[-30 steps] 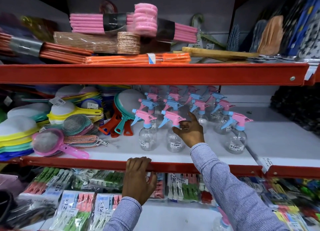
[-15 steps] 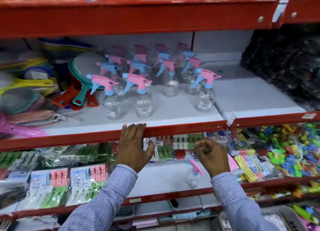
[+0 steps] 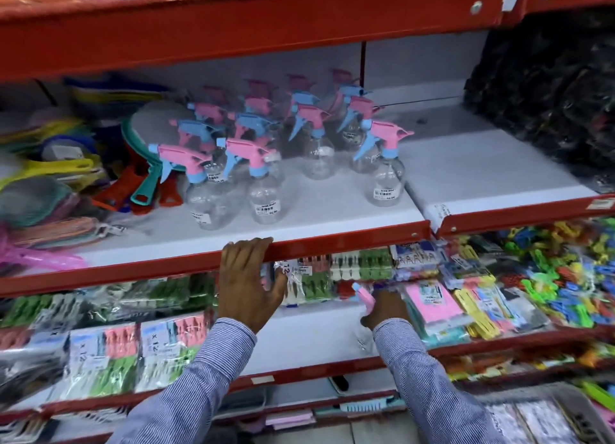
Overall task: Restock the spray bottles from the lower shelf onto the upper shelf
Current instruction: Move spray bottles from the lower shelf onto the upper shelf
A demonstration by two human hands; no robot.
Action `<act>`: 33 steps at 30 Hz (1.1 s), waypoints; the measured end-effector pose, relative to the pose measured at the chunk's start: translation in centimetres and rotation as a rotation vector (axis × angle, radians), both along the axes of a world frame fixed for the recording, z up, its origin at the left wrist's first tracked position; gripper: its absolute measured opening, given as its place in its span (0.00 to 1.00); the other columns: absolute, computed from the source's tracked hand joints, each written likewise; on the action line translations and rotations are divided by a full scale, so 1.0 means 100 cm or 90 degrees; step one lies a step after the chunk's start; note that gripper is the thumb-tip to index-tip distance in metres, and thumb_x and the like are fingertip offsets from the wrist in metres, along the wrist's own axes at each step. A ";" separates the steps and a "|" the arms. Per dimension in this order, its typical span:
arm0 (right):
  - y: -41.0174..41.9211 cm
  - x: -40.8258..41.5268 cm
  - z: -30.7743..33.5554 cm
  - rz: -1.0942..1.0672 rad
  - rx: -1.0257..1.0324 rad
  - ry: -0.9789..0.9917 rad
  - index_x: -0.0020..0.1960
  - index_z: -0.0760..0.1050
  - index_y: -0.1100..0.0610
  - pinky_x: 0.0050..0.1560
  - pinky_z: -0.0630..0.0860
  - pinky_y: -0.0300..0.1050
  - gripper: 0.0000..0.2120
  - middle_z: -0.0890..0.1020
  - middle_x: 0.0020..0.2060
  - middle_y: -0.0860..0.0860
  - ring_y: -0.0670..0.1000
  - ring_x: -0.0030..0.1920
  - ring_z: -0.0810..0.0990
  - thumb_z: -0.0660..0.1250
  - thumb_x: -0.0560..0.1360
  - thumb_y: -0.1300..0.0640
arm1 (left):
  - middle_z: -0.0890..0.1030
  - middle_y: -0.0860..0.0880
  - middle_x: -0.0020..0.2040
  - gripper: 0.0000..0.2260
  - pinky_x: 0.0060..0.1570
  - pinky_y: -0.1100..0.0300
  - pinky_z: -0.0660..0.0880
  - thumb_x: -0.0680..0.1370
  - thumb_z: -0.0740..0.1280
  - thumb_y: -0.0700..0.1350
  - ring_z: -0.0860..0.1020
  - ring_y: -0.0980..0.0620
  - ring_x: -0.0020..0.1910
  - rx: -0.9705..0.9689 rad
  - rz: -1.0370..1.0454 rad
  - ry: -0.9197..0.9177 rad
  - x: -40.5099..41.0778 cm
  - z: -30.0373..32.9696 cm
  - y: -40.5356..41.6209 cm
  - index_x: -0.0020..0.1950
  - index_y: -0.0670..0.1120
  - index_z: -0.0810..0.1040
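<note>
Several clear spray bottles (image 3: 266, 177) with pink and blue trigger heads stand grouped on the white upper shelf (image 3: 332, 220). One more spray bottle (image 3: 363, 294) stands on the lower shelf (image 3: 309, 337); its pink head pokes out above my right hand (image 3: 386, 307), which is closed around its neck. The clear body shows below the hand. My left hand (image 3: 248, 277) rests on the red front rail of the upper shelf, fingers hooked over the edge, holding no item.
Strainers and colourful plastic ware (image 3: 66, 177) crowd the upper shelf's left part. Packs of clothes pegs (image 3: 109, 350) fill the lower shelf at left, and loose coloured pegs (image 3: 549, 277) at right. Dark bagged goods (image 3: 549, 94) sit at far right. A red shelf (image 3: 233, 27) hangs overhead.
My right hand left the upper shelf, dropped to the lower shelf and closed on the lone spray bottle there. The view tilted downward. My left hand stayed on the rail.
</note>
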State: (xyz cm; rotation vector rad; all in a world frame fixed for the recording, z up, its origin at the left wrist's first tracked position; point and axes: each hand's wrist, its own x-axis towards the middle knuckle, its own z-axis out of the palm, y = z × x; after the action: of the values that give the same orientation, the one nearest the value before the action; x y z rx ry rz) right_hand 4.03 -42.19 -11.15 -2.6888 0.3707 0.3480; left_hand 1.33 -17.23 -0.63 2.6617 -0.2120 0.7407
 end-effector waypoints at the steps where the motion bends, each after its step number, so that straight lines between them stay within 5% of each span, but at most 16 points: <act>1: 0.002 -0.001 0.013 0.010 0.006 -0.012 0.57 0.76 0.59 0.53 0.79 0.47 0.24 0.83 0.54 0.58 0.57 0.54 0.82 0.76 0.63 0.55 | 0.79 0.46 0.58 0.24 0.69 0.46 0.64 0.70 0.65 0.53 0.73 0.45 0.58 0.000 -0.001 0.002 -0.001 0.000 0.001 0.65 0.47 0.73; 5: 0.006 -0.019 0.086 0.045 0.058 -0.026 0.51 0.80 0.58 0.43 0.80 0.42 0.24 0.85 0.46 0.56 0.55 0.46 0.83 0.78 0.58 0.52 | 0.79 0.46 0.58 0.24 0.67 0.47 0.66 0.71 0.65 0.54 0.73 0.46 0.58 0.005 -0.009 -0.002 0.000 0.001 0.002 0.65 0.48 0.73; 8: 0.004 -0.041 0.151 0.097 0.089 -0.095 0.41 0.80 0.58 0.27 0.68 0.36 0.16 0.81 0.35 0.53 0.52 0.36 0.79 0.77 0.58 0.49 | 0.79 0.47 0.59 0.24 0.68 0.48 0.66 0.71 0.65 0.54 0.73 0.47 0.59 0.005 -0.007 0.003 0.001 0.000 0.003 0.66 0.49 0.73; 15: 0.016 -0.043 0.275 0.089 0.238 -0.387 0.40 0.82 0.56 0.38 0.78 0.38 0.17 0.85 0.35 0.49 0.48 0.36 0.83 0.80 0.59 0.46 | 0.81 0.47 0.57 0.25 0.64 0.48 0.69 0.69 0.65 0.55 0.74 0.46 0.56 0.005 -0.019 0.005 0.004 0.002 0.004 0.65 0.48 0.75; 19: 0.032 0.015 0.282 0.054 0.267 -0.440 0.38 0.83 0.57 0.39 0.77 0.44 0.17 0.86 0.36 0.54 0.52 0.36 0.81 0.81 0.57 0.47 | 0.80 0.48 0.58 0.25 0.64 0.47 0.70 0.70 0.65 0.56 0.72 0.48 0.57 0.009 -0.007 0.008 0.000 0.004 0.004 0.65 0.49 0.74; 23: 0.047 0.068 0.264 0.044 0.219 -0.423 0.46 0.82 0.60 0.49 0.79 0.47 0.24 0.86 0.44 0.57 0.56 0.45 0.83 0.81 0.56 0.47 | 0.80 0.50 0.58 0.25 0.64 0.46 0.72 0.70 0.65 0.55 0.72 0.49 0.57 0.007 -0.005 0.008 -0.004 0.008 0.004 0.65 0.50 0.74; 28: 0.059 0.092 0.235 0.038 0.221 -0.463 0.44 0.82 0.59 0.47 0.81 0.48 0.21 0.86 0.42 0.58 0.56 0.42 0.84 0.80 0.58 0.48 | 0.80 0.50 0.58 0.23 0.64 0.46 0.72 0.71 0.66 0.54 0.71 0.49 0.58 -0.002 -0.002 0.008 -0.004 0.008 0.004 0.65 0.50 0.74; 33: 0.066 0.091 0.225 -0.001 0.346 -0.541 0.53 0.78 0.57 0.47 0.78 0.38 0.25 0.86 0.42 0.53 0.52 0.39 0.83 0.81 0.58 0.57 | 0.80 0.51 0.58 0.23 0.63 0.45 0.73 0.71 0.66 0.54 0.71 0.49 0.57 -0.016 -0.002 0.000 -0.003 0.005 0.003 0.65 0.50 0.74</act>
State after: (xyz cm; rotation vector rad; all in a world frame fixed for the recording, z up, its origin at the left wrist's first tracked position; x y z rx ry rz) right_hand 13.15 -35.60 11.32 -2.0503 0.0057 -0.6049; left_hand 1.01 -16.90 -0.11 2.6367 -0.2052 0.7373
